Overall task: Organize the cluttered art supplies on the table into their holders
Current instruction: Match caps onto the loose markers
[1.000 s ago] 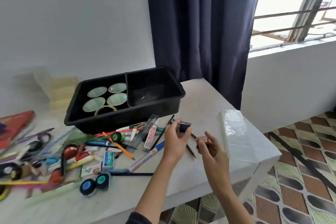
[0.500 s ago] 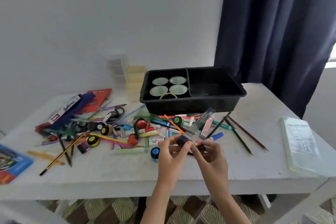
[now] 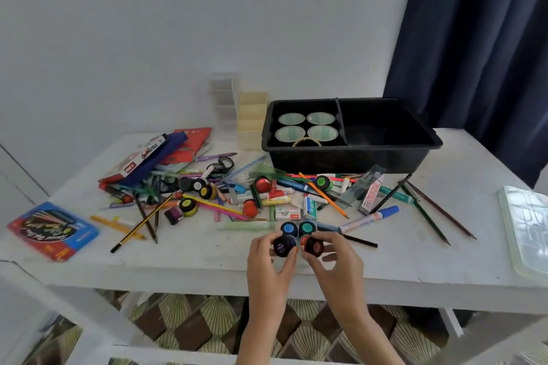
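White bench (image 3: 192,255), grey wall (image 3: 148,24); at six o'clock the left hand (image 3: 267,265) pinches a purple pot (image 3: 283,246), the right hand (image 3: 336,265) a red pot (image 3: 313,245); black tray (image 3: 341,161) at one o'clock, navy curtain (image 3: 474,38) behind.

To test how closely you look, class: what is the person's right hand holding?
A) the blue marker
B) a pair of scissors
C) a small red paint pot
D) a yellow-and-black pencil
C: the right hand has its fingers curled round a small red paint pot, while the left hand grips a dark paint pot right beside it.
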Demonstrator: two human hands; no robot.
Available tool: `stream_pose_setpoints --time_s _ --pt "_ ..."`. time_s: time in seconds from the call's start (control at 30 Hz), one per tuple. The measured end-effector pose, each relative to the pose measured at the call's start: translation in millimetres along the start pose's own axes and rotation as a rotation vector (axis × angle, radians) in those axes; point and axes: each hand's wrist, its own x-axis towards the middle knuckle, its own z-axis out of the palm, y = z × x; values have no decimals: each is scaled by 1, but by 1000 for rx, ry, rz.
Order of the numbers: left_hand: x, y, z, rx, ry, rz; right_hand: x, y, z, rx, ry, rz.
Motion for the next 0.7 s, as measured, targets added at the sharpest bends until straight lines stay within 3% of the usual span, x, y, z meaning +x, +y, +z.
stream_pose_setpoints --time_s 0.17,0.37,0.7 --pt "6 -8 2 144 -87 108 5 12 5 -236 -47 -178" --pt "9 -18 8 274 -110 167 6 15 8 -439 -46 -267" --pt "5 -22 11 438 -228 230 12 -6 12 -448 -47 -120"
